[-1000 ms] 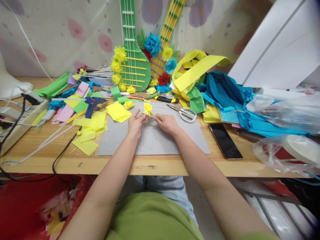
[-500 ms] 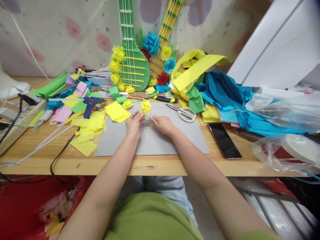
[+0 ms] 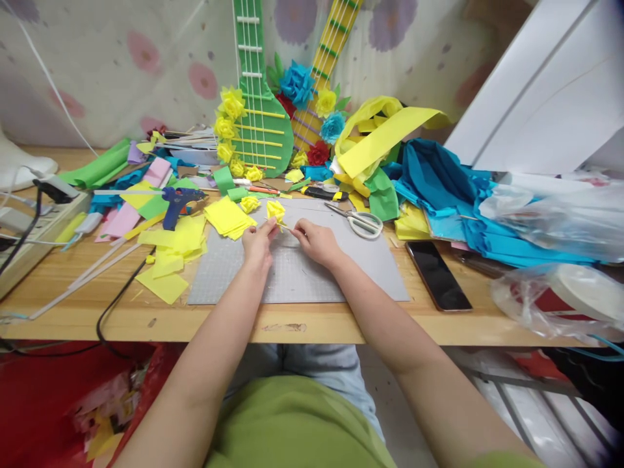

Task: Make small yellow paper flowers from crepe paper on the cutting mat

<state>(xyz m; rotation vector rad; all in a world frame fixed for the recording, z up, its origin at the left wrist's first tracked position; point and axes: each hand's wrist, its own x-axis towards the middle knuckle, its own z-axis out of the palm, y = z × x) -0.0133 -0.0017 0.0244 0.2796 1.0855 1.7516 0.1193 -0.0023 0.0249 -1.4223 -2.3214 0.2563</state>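
A small yellow paper flower (image 3: 275, 210) stands over the back of the grey cutting mat (image 3: 302, 273). My left hand (image 3: 259, 244) is closed on its base, fingertips pinched just below the petals. My right hand (image 3: 315, 240) is closed on a thin stick (image 3: 288, 229) that runs toward the flower's base. Left of the flower lie another yellow flower (image 3: 249, 205) and a stack of yellow paper squares (image 3: 228, 218). White-handled scissors (image 3: 364, 224) rest on the mat to the right of my hands.
A blue glue gun (image 3: 175, 205) and yellow scraps (image 3: 170, 257) lie left. A phone (image 3: 439, 275) is right of the mat, near blue paper (image 3: 439, 175). Behind stand a green paper instrument (image 3: 263, 130) and a yellow one (image 3: 331, 42). A utility knife (image 3: 324, 194) lies behind the mat.
The flower has shifted slightly left and tilted over toward my left hand. My left fingertips have moved up close under the petals, while my right hand has barely moved.
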